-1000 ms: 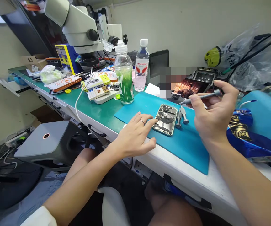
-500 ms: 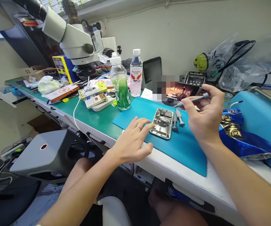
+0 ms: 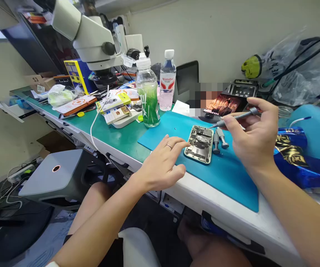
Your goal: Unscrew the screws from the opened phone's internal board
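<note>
Screwdriver, pinched in the right hand, hovers at 1 o'clock of the opened phone on the mat, empty left hand splayed at 9 o'clock; a slip might gouge it.

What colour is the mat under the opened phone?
The mat is teal blue, plain, seen in the head view.

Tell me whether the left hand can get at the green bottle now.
Probably yes: the left hand lies open and empty on the mat by the phone; nothing stands between it and the green bottle.
</note>
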{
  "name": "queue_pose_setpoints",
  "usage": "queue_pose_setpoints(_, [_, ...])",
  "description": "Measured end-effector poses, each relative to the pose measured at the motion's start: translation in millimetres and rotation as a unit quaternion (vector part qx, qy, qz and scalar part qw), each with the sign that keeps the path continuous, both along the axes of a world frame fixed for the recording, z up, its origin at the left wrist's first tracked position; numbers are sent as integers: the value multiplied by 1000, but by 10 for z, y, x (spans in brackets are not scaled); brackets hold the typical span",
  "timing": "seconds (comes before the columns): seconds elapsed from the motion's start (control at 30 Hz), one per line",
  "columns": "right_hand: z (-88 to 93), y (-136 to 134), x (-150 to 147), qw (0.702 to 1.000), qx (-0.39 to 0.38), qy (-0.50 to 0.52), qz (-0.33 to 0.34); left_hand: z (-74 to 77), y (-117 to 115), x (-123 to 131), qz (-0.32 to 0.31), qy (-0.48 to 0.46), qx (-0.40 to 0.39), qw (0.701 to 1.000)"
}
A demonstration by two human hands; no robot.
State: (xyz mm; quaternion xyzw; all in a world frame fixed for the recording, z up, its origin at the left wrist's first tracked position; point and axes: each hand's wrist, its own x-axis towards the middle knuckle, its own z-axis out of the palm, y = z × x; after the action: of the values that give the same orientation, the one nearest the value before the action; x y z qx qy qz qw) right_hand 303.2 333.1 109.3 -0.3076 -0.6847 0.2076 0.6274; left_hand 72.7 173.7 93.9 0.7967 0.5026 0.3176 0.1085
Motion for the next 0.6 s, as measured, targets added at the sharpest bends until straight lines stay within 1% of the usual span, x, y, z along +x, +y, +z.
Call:
queue_pose_setpoints(0.13, [-17,-24,-15,999,-24,-26,8,15,-7,18,2,19,-5,1000])
queue_pose_setpoints(0.23, [-39,-49,-42,999,-28,-41,21,10,-5,27,8,30,0,1000])
queue_pose_setpoints(0.43, [-64,-50,-76,997,-12,-60,44,-47,30,45,40,43,18,998])
queue_pose_setpoints(0.6, [-38,-55,-102,997,6,-60,47,-82,52,4,55,52,43,996])
